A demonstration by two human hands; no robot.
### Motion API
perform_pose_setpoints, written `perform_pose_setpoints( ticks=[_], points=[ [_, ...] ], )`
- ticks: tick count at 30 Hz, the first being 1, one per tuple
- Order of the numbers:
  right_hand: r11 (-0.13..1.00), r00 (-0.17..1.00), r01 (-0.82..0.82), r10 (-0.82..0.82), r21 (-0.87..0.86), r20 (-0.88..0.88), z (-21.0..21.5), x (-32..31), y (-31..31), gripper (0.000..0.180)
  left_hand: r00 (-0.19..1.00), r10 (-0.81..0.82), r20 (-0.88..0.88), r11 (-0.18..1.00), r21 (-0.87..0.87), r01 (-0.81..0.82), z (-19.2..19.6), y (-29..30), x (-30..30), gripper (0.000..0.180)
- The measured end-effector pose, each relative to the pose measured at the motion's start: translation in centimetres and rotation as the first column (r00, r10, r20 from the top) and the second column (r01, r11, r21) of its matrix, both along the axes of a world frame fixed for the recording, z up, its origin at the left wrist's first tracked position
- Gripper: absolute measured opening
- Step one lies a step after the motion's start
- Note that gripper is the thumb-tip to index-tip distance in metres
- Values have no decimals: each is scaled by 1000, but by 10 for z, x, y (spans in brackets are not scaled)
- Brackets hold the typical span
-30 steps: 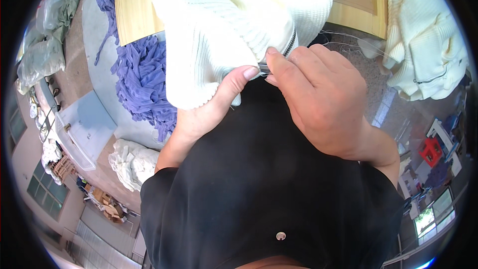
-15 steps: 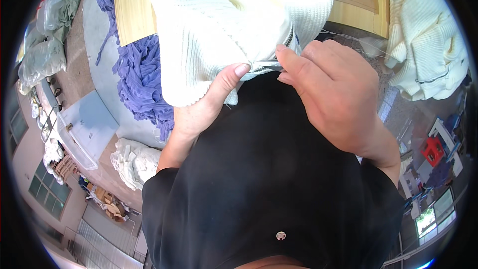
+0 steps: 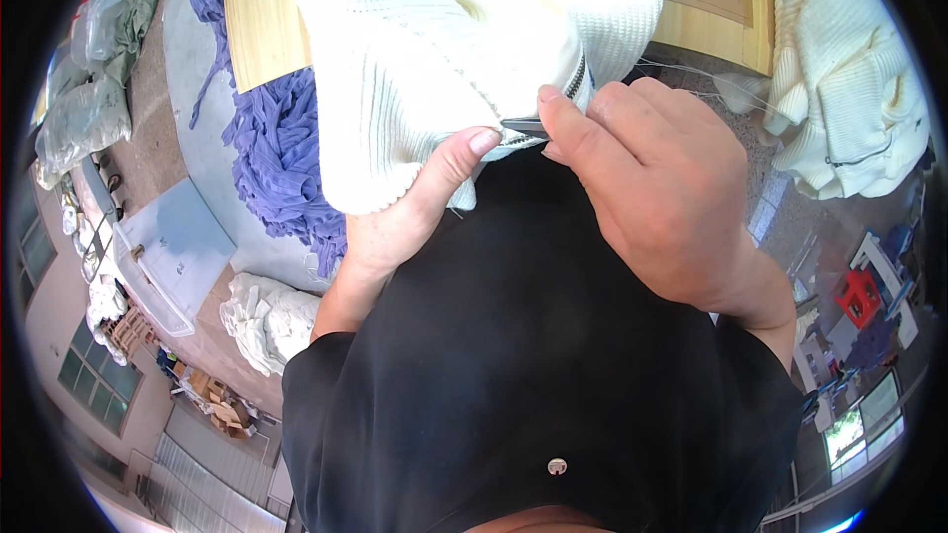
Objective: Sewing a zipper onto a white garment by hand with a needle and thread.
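Nearest, left hand closed on the hem of a white knit garment, thumb pressed on top. Right hand pinching a small dark tool against the zipper edge. Beyond, purple knitwear draped off the wooden table's left edge.

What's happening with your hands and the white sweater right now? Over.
Left hand pinching white sweater hem. Right hand at its zipper, thin dark tool in fingertips. Nothing blocking.
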State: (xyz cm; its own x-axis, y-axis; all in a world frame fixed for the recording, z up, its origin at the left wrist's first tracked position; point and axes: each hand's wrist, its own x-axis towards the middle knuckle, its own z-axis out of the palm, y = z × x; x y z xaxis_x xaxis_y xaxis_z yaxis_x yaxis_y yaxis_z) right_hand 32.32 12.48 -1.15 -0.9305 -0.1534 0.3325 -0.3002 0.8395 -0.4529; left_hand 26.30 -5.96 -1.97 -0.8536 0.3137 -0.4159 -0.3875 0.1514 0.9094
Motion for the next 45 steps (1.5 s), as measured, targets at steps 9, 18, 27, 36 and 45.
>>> perform_pose_setpoints(
  ticks=[9,18,27,36,45],
  points=[
    [999,1000,4,-3,-41,19,-2,1,-1,36,1000,-8,-2,999,-35,8,4,1,1,74],
    [993,996,38,-28,-110,87,0,4,0,37,999,-44,-13,997,-59,43,3,2,-1,68],
    [782,957,14,170,-623,234,-9,-35,25,25,990,-9,-141,999,30,14,-2,5,-1,37],
    [720,931,50,217,-692,293,-20,-27,22,10,997,67,-46,995,79,-63,-10,0,1,69],
    [647,871,151,271,-747,411,-15,-28,24,10,986,49,-161,981,191,-18,-6,5,0,45]
  ],
)
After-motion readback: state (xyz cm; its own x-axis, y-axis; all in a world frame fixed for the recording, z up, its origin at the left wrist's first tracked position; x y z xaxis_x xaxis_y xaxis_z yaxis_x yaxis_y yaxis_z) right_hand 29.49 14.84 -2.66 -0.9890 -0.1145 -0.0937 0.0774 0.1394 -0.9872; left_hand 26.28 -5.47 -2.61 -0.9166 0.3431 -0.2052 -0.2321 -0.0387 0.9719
